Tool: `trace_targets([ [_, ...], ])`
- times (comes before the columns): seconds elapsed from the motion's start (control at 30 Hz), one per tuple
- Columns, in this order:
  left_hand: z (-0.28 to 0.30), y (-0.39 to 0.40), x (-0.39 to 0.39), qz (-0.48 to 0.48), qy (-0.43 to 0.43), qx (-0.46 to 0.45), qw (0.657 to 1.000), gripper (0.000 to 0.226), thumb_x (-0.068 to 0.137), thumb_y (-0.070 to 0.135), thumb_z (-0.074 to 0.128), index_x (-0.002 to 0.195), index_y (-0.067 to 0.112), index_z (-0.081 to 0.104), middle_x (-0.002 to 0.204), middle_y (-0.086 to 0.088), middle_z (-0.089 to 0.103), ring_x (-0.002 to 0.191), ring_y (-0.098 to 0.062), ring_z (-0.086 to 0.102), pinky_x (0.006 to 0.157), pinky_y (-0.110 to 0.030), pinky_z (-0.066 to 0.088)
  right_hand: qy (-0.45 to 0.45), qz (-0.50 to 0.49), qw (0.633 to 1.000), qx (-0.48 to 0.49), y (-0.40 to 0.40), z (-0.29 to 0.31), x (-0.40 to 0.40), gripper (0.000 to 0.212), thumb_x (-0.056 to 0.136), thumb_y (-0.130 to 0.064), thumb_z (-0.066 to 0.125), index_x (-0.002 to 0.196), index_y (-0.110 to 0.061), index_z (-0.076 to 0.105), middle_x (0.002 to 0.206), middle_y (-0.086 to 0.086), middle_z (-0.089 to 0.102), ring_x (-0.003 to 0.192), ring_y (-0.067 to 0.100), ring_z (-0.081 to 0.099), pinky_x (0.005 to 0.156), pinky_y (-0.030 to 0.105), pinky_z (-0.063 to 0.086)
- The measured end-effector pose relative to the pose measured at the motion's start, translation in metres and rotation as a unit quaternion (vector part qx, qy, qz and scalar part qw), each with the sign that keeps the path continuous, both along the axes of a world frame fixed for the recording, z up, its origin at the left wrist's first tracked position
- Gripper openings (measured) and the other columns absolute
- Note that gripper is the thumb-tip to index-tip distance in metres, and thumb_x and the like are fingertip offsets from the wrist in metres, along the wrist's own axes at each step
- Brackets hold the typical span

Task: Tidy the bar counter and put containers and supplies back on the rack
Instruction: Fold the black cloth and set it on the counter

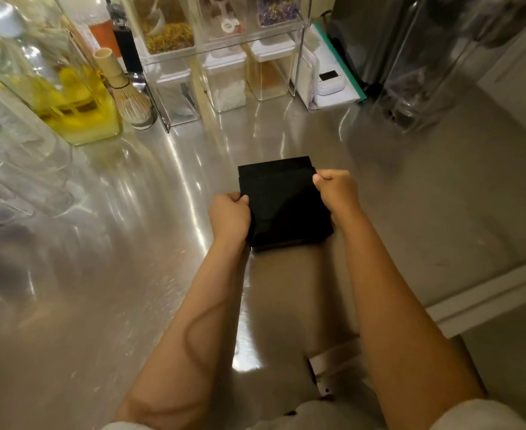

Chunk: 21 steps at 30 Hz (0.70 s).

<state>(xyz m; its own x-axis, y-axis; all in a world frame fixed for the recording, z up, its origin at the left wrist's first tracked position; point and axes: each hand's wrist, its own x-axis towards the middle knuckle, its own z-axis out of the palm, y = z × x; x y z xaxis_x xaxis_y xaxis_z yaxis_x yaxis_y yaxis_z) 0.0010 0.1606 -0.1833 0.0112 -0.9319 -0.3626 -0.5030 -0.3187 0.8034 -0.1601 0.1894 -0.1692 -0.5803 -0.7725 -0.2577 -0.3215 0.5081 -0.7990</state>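
A folded black cloth (282,203) lies on the steel bar counter (131,274), in the middle of the view. My left hand (229,217) grips its left edge with curled fingers. My right hand (336,192) pinches its right edge near the far corner. At the back stands a clear acrylic rack (224,48) with containers of dried yellow flowers (168,35) and purple flowers (278,10) on its upper shelf. On the counter beneath sit clear boxes, one with white pieces (229,91) and one with brown powder (269,77).
A tall glass bottle of yellow liquid (69,97) and a bamboo whisk (128,91) stand at the back left, with clear glassware (16,169) further left. A small white device (330,80) lies right of the rack. Dark tall containers (416,57) fill the back right.
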Motion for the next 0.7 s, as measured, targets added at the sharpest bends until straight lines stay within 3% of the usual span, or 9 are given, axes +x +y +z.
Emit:
trace_targets([
  [0.1,0.000,-0.001,-0.006,0.023,0.036,0.004,0.999,0.028,0.095,0.013,0.048,0.082,-0.003,0.066,0.067,-0.007,0.052,0.059,-0.016,0.046,0.052,-0.023,0.032,-0.006,-0.001,1.000,-0.001,-0.001,-0.002,-0.007,0.032,0.095,-0.011,0.048,0.110,0.016,0.057,0.114,0.033,0.060,0.109,0.044,0.057,0.096,0.050,0.047],
  [0.27,0.000,-0.008,-0.036,0.040,0.064,0.009,0.997,0.021,0.094,0.014,0.049,0.082,0.008,0.065,0.080,-0.010,0.061,0.078,-0.022,0.058,0.068,-0.028,0.043,-0.015,-0.002,1.000,-0.006,-0.007,-0.002,-0.036,0.034,0.097,-0.014,0.044,0.110,0.014,0.058,0.114,0.031,0.061,0.107,0.041,0.057,0.089,0.042,0.048],
  [0.43,0.008,-0.012,-0.084,0.074,0.102,0.014,0.992,0.026,0.095,0.016,0.049,0.113,0.009,0.066,0.101,-0.006,0.068,0.095,-0.022,0.064,0.089,-0.038,0.053,-0.061,-0.009,0.998,-0.027,-0.022,-0.005,-0.085,0.030,0.096,-0.015,0.045,0.104,0.008,0.062,0.112,0.026,0.063,0.106,0.038,0.059,0.089,0.042,0.051],
  [0.5,0.014,-0.014,-0.109,0.097,0.118,0.016,0.988,0.028,0.095,0.015,0.049,0.119,0.008,0.061,0.101,-0.003,0.065,0.094,-0.018,0.060,0.086,-0.033,0.052,-0.048,0.001,0.998,-0.034,-0.030,-0.005,-0.107,0.030,0.096,-0.015,0.046,0.098,0.011,0.062,0.093,0.023,0.064,0.087,0.032,0.061,0.082,0.038,0.052],
  [0.57,0.020,-0.017,-0.136,0.127,0.142,0.019,0.981,0.028,0.096,0.012,0.048,0.121,0.006,0.059,0.096,-0.002,0.060,0.090,-0.015,0.057,0.080,-0.028,0.048,-0.036,0.008,0.998,-0.046,-0.039,-0.001,-0.129,0.032,0.095,-0.012,0.047,0.094,0.017,0.059,0.079,0.020,0.055,0.073,0.024,0.050,0.071,0.032,0.045],
  [0.63,0.024,-0.022,-0.154,0.141,0.154,0.020,0.978,0.028,0.096,0.012,0.047,0.122,0.005,0.058,0.093,-0.001,0.060,0.086,-0.013,0.056,0.076,-0.025,0.048,-0.030,0.002,0.997,-0.064,-0.046,0.000,-0.144,0.031,0.095,-0.011,0.048,0.095,0.017,0.061,0.081,0.026,0.058,0.075,0.021,0.048,0.071,0.031,0.043],
  [0.7,0.026,-0.027,-0.173,0.148,0.157,0.018,0.976,0.027,0.097,0.011,0.047,0.119,0.004,0.059,0.082,0.004,0.057,0.075,-0.008,0.055,0.067,-0.019,0.048,-0.018,0.004,0.997,-0.072,-0.054,0.001,-0.158,0.030,0.095,-0.014,0.049,0.096,0.012,0.063,0.080,0.020,0.057,0.077,0.021,0.049,0.069,0.025,0.039],
])
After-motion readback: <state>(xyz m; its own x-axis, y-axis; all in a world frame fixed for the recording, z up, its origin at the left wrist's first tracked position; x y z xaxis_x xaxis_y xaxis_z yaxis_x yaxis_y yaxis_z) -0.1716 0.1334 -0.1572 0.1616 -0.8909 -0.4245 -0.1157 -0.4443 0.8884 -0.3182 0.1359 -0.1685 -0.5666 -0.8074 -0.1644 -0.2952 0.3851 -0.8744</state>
